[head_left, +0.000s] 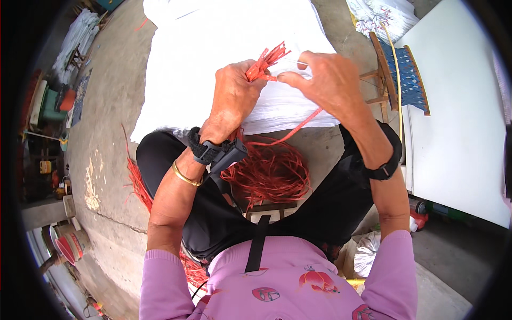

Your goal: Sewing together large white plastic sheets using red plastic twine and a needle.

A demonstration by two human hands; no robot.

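My left hand (237,90) is closed round a small bundle of red strips (261,66), their loose ends fanning out above the fingers. Just to its right is my right hand (330,80), thumb and forefinger parted, the other fingers curled and mostly hidden. A thin pale line, thread or wire, runs beside the forefinger tip. One long red strand (293,132) rises from the heap of red strips (272,173) between my knees and passes under my right hand, seemingly held by the curled fingers. Both hands are above white cloth (202,53).
At the right stand a wooden stool with a blue woven seat (413,80) and a large white panel (458,138). More red strips (140,181) lie by my left leg. Tools and containers line the far left, including a yellow jug (45,167).
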